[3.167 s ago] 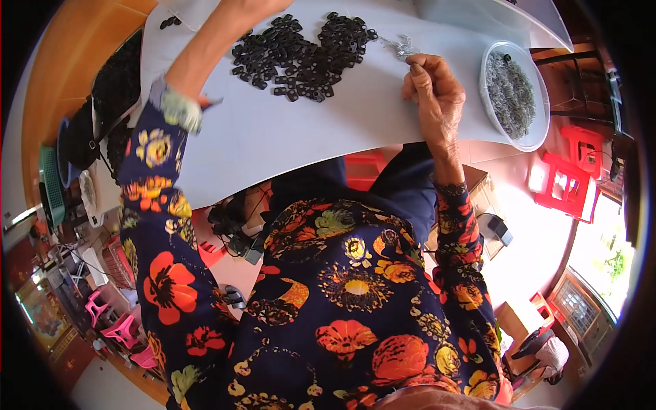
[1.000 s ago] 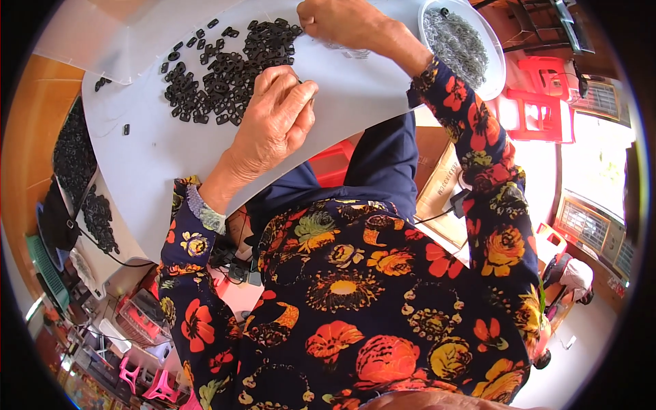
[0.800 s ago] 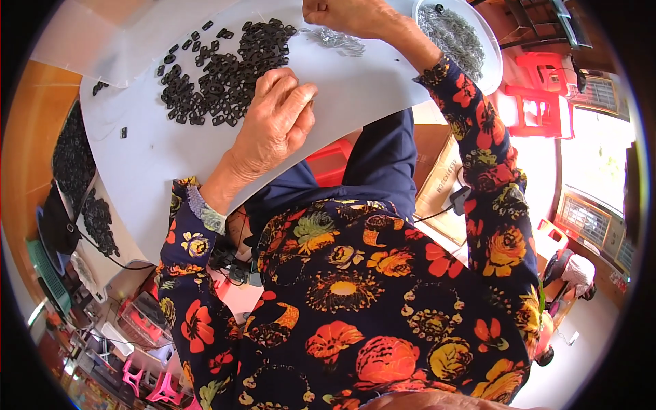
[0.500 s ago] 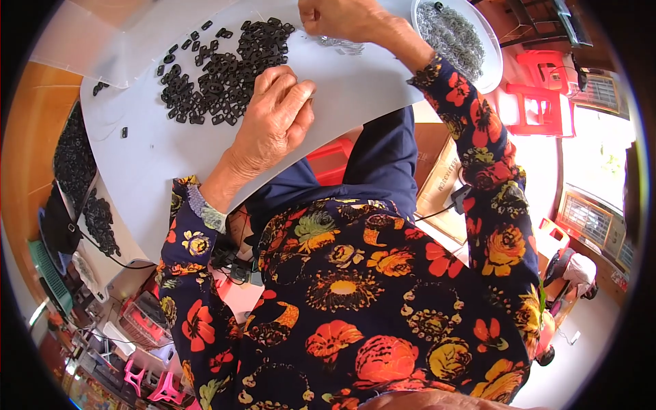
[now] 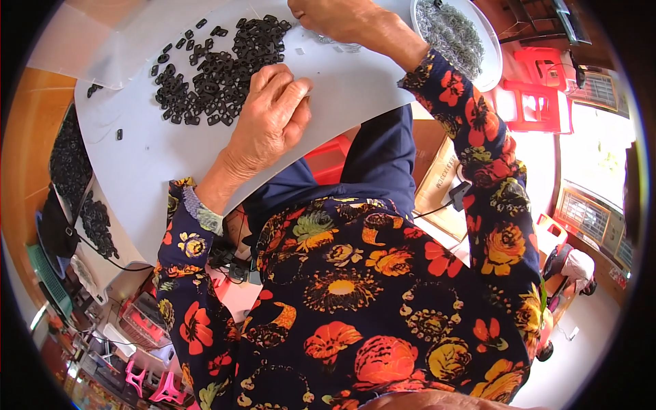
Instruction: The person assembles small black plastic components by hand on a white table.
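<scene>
My left hand (image 5: 272,123) rests over the front of the pale table, just right of a heap of small black plastic parts (image 5: 219,85). Its fingers are curled in and pressed together, and whatever they hold is hidden. At the top edge of the view is my right hand (image 5: 335,19), bent inward with its fingers drawn together. Its fingertips are partly cut off, so anything in them cannot be made out. Below the right hand lies a small scatter of thin silvery metal pieces (image 5: 345,48).
A round white tub (image 5: 493,68) full of silvery wire pieces stands at the right of the table (image 5: 140,171). A clear plastic sheet or bin (image 5: 89,51) covers the far left. Black parts (image 5: 99,225) fill a lower surface at left. Red stools (image 5: 536,106) stand at right.
My right hand has shifted a little left and up, toward the top edge. The left hand stays closed in nearly the same place. The view has moved slightly.
</scene>
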The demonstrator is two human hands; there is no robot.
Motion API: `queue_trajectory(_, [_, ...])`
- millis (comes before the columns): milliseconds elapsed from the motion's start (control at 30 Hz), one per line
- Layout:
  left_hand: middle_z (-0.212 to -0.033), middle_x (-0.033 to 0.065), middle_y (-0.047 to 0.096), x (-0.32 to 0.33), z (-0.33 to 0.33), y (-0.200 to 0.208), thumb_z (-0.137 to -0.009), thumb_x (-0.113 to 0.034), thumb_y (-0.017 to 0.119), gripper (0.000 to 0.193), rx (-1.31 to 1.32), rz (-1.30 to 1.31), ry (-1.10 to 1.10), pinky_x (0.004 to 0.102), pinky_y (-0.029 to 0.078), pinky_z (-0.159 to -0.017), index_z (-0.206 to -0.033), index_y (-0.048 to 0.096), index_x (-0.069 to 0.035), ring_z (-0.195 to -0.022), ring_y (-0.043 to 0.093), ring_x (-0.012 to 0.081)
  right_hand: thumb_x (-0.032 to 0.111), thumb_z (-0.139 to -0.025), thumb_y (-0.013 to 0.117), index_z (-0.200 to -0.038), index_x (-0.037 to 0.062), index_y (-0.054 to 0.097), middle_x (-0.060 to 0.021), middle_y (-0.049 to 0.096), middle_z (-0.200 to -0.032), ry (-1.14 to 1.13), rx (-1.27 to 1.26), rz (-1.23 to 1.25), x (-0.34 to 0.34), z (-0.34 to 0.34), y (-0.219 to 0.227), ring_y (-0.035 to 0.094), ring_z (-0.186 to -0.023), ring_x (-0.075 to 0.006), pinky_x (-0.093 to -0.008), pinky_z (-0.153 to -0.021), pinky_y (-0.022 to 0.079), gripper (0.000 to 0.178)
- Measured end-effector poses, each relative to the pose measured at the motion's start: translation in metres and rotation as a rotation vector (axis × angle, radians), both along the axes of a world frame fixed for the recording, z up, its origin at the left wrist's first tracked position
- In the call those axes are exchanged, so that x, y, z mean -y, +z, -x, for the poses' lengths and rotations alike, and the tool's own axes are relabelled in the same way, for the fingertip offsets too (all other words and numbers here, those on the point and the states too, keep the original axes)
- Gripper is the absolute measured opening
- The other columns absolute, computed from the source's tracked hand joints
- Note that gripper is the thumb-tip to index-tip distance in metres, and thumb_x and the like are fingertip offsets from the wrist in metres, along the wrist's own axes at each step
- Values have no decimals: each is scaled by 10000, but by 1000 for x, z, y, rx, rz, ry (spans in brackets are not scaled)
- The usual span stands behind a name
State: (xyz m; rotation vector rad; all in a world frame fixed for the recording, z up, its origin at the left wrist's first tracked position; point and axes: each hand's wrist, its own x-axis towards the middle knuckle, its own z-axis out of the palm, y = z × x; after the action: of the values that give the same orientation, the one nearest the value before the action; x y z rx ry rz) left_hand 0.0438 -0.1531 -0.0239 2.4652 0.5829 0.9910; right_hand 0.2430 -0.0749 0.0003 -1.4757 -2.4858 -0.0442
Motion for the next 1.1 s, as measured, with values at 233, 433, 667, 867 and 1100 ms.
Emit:
queue_trajectory(233, [-834, 123, 551, 1, -1, -1, -665, 86, 623, 303, 14, 22, 18, 384, 456, -783, -955, 573, 18, -909, 529, 312, 55, -735, 550, -620, -3, 615, -223, 604, -628, 81, -92, 13, 3, -3, 20, 634, -648, -379, -441, -599, 523, 145])
queue_trajectory(433, [-827, 126, 557, 1, -1, 0, -665, 111, 590, 286, 32, 25, 16, 387, 454, -779, -936, 566, 22, -880, 537, 313, 49, -725, 538, -640, -2, 614, -230, 601, -635, -39, 40, -6, -1, 6, 5, 626, -641, -397, -443, -597, 518, 125])
queue_trajectory(667, [-816, 124, 563, -8, -1, -2, -704, 105, 578, 232, 77, -9, 40, 376, 469, -755, -914, 572, 7, -856, 554, 305, 31, -673, 563, -677, -24, 614, -255, 589, -646, -33, -155, -4, 7, -2, 9, 614, -658, -421, -457, -605, 513, 75])
queue_trajectory(867, [-776, 104, 569, -48, 17, 11, -753, 39, 575, 159, 92, -142, 239, 387, 445, -766, -905, 587, -9, -791, 537, 303, 122, -728, 631, -870, 11, 680, -137, 677, -727, -106, -602, 210, 49, -3, 12, 663, -642, -222, -321, -652, 530, 187])
queue_trajectory(1100, [-786, 98, 584, -79, -5, 20, -757, 12, 591, 167, -142, -164, 97, 378, 427, -809, -909, 610, -53, -819, 529, 291, 106, -853, 657, -934, 4, 670, -19, 652, -739, -236, -911, 335, 85, 1, -9, 579, -684, -44, -223, -657, 495, 130])
